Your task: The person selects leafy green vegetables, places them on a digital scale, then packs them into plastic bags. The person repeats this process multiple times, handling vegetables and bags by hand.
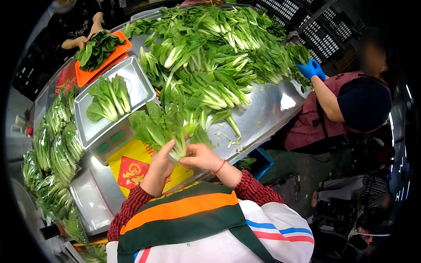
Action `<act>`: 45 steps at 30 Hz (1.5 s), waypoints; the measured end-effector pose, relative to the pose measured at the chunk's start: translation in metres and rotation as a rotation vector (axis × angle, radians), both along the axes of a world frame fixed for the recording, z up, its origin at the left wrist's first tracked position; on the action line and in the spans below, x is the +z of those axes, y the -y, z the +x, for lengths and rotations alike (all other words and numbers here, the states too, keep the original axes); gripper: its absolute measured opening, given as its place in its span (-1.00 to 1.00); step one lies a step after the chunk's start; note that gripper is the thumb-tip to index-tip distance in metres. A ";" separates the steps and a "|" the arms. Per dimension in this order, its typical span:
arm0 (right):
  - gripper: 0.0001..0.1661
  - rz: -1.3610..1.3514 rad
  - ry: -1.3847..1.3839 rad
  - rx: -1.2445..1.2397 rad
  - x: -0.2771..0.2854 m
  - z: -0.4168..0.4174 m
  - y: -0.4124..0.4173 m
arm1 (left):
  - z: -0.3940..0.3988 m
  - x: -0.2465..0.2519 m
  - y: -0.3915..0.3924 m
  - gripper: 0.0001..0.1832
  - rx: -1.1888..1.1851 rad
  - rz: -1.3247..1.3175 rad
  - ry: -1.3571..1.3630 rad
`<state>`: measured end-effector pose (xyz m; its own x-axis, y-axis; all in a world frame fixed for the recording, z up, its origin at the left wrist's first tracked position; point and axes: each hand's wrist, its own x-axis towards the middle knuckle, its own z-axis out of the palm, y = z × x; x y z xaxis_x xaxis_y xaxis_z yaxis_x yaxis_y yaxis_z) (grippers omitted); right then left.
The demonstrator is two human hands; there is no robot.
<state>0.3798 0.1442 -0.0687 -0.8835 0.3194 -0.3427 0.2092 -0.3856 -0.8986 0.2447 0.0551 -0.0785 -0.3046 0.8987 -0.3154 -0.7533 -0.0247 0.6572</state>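
Note:
My left hand [161, 161] is closed around a leafy green vegetable head [161, 131], its pale stems towards me and its leaves pointing away. My right hand [203, 158] is at the base of the same head, thumb and fingers pinching near the stem end. A loose green leaf [202, 137] shows just beyond my right fingers; whether they touch it I cannot tell. Ahead and to the left, a metal tray [141, 83] sits on a scale [116, 136] with a few greens [110, 98] lying in it. Below my hands lies a yellow and red printed sheet [133, 171].
A large heap of greens [210, 62] covers the steel table [273, 105]. Bagged greens [57, 144] and clear plastic bags [90, 197] lie left. One person holds greens over an orange tray [82, 77]; another wears blue gloves [309, 69]. A blue crate [263, 162] stands below the edge.

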 end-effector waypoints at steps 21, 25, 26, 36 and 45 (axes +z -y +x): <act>-0.43 0.974 0.458 -0.212 -0.038 -0.019 -0.088 | -0.013 -0.002 0.036 -0.50 0.129 -0.111 -0.068; -0.56 0.733 0.219 -0.205 -0.003 0.009 -0.069 | -0.016 -0.016 0.026 -0.57 0.212 -0.246 0.241; -0.60 0.789 0.204 -0.171 0.001 0.010 -0.059 | -0.012 -0.017 0.020 -0.57 0.169 -0.201 0.172; -0.75 0.341 0.174 -0.529 -0.011 0.042 -0.043 | -0.003 -0.015 0.008 -0.64 0.202 -0.008 0.236; -0.51 0.992 -0.006 -0.171 0.028 0.020 -0.010 | 0.011 -0.011 0.003 -0.54 0.264 0.047 -0.062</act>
<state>0.3998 0.1538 -0.0409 -0.7999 0.5808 0.1513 0.2152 0.5129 -0.8310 0.2554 0.0523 -0.0895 -0.5482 0.7985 -0.2488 -0.6747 -0.2464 0.6957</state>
